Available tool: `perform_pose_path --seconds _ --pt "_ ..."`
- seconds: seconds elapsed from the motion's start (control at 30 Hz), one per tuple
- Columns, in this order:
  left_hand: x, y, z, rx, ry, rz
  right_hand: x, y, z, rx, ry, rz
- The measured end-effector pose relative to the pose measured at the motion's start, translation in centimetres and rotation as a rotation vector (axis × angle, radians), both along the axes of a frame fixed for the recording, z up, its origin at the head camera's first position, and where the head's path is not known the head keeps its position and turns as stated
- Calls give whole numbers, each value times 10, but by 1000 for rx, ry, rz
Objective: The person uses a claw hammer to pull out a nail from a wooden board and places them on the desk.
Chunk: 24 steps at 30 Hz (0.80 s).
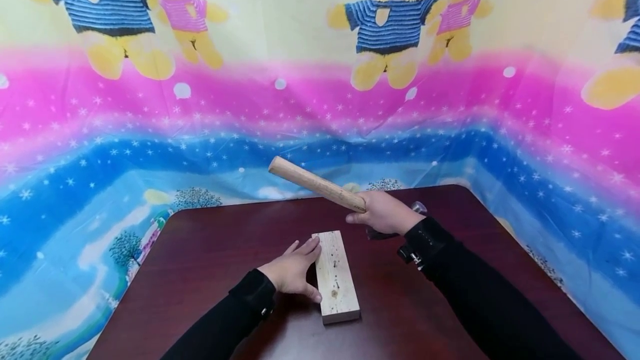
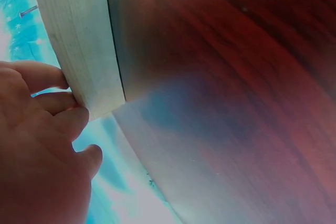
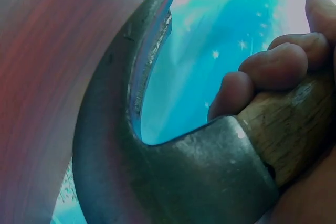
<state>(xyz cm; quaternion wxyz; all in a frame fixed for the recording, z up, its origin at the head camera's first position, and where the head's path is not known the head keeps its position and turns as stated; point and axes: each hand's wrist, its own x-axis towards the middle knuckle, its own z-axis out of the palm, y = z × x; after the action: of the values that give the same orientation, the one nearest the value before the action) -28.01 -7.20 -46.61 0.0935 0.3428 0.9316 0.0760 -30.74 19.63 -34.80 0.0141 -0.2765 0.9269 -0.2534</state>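
A pale wooden block [image 1: 338,276] lies lengthwise on the dark table, with nails or nail marks down its upper face. My left hand [image 1: 292,273] rests against its left long side, fingers at the far end and thumb nearer me. One nail [image 2: 29,11] sticks out from the block in the left wrist view. My right hand [image 1: 390,213] grips a claw hammer low on its wooden handle [image 1: 317,183], close to the head. The handle points up and left. In the right wrist view the metal claw [image 3: 110,108] curves beside my curled fingers [image 3: 275,66].
The reddish-brown table [image 1: 225,254] has a rounded far edge. A printed cloth [image 1: 280,110] with bears and snowflakes hangs behind it and along both sides.
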Motion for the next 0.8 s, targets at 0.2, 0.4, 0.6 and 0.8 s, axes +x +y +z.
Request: perform_pose_path --seconds 0.2,0.4,0.6,0.8 --pt "-2 3 4 -24 -7 6 1 -13 -8 -10 12 41" --pt "-3 3 7 -17 -29 5 2 -21 -10 -18 8 63" --pt "-4 2 6 -13 -46 10 4 -28 -16 -24 -11 50" --pt "-3 3 8 -7 -40 6 9 -37 -22 -19 -33 45"
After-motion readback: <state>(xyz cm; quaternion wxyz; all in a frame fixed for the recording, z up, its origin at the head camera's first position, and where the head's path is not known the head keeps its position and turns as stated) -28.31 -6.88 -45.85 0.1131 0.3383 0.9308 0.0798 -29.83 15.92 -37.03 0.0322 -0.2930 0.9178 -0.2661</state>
